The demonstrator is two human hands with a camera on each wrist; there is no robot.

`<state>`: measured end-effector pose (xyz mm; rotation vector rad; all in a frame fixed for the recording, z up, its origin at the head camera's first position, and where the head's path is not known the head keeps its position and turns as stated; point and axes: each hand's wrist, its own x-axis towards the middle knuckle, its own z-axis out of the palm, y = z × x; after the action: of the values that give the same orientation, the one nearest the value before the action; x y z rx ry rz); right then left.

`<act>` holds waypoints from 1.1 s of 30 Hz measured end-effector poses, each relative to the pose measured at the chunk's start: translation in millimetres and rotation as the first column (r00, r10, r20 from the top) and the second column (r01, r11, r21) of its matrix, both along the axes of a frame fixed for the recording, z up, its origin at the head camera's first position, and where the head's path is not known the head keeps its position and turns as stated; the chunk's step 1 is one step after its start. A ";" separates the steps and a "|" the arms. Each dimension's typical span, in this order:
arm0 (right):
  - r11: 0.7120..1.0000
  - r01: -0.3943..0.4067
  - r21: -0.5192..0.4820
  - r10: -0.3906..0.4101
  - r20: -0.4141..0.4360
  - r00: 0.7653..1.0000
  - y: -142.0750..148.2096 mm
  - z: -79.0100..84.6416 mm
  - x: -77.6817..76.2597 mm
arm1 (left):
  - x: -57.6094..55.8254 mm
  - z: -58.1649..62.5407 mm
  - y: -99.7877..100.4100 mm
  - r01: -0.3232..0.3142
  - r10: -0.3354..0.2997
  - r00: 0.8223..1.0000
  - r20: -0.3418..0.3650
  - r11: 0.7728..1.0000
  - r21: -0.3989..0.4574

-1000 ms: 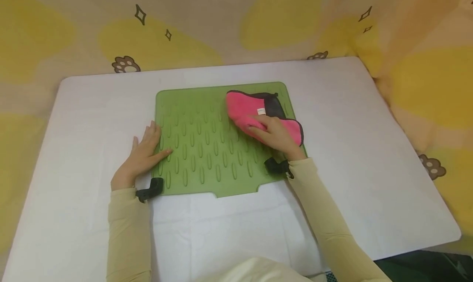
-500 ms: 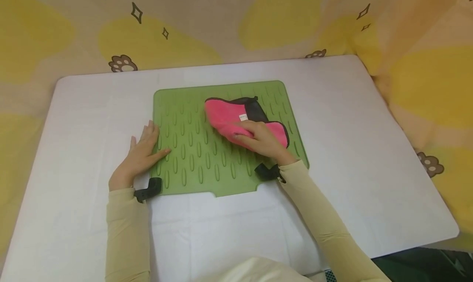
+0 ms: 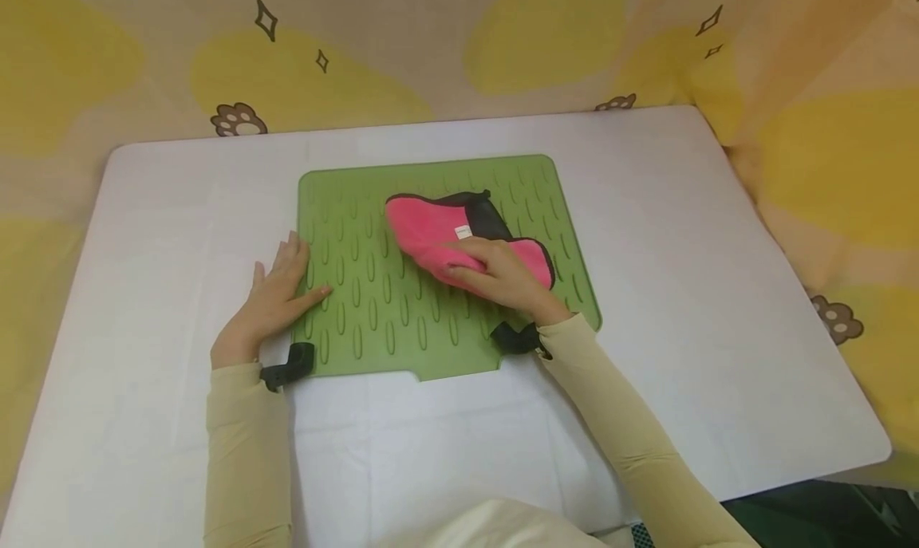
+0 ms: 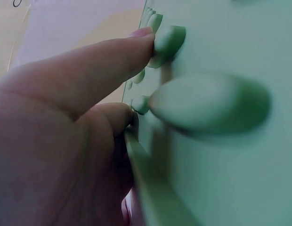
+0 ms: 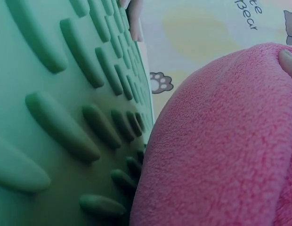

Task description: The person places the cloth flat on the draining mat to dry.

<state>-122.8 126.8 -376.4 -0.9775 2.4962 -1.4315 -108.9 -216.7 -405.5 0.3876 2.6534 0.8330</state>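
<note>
A green mat (image 3: 402,348) with rows of raised oval bumps lies flat on the white table. My right hand (image 3: 502,275) grips a bunched pink cloth (image 3: 424,225) with dark edging, a dark patch and a small white label, over the mat's middle right. In the right wrist view the fluffy pink cloth (image 5: 221,141) stands close beside the bumps, with a fingertip at its edge. My left hand (image 3: 271,299) rests spread on the mat's left edge, thumb on the green surface. The left wrist view shows the thumb (image 4: 103,61) touching a bump.
The white table (image 3: 718,293) spreads out on all sides of the mat. Behind it hangs a yellow and beige patterned fabric (image 3: 388,69), which also runs down the right side. A dark camera mount (image 3: 290,366) sits at the left wrist, another mount (image 3: 515,338) at the right.
My right hand has moved left across the mat with the pink cloth, mostly in the first half second and slightly since. The left hand and the mat stay in place.
</note>
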 end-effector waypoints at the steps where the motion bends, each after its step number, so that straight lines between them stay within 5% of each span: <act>1: 1.000 -0.001 -0.004 0.001 0.000 1.000 -0.6 0.2 0.4 | -0.2 -0.3 -0.1 0.000 0.000 1.000 0.000 1.000 -0.002; 13: 0.996 -0.017 -0.087 0.013 -0.047 0.999 -5.5 3.4 4.3 | -0.9 -0.2 -0.3 -0.004 0.004 1.000 -0.005 1.000 0.000; 21: 0.956 0.000 -0.295 -0.007 -0.022 1.000 -8.1 9.4 7.3 | -1.7 1.5 0.2 0.000 0.000 1.000 -0.007 1.000 0.003; 24: 0.970 -0.007 -0.242 0.008 0.003 1.000 -9.3 5.8 5.4 | -1.9 1.6 0.1 -0.002 0.002 1.000 -0.004 1.000 0.004; 28: 0.995 -0.096 -0.041 0.098 0.063 0.993 -14.6 -1.9 3.6 | -2.2 0.4 0.0 0.001 -0.001 1.000 -0.006 1.000 0.001; 33: 0.958 -0.248 0.142 0.238 0.081 0.968 -23.9 -10.0 5.1 | -1.7 -0.9 0.1 -0.002 0.002 1.000 -0.003 1.000 -0.002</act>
<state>-117.7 102.9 -386.4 -1.1435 2.3041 -1.1635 -110.6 -216.6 -406.5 0.3865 2.6578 0.8313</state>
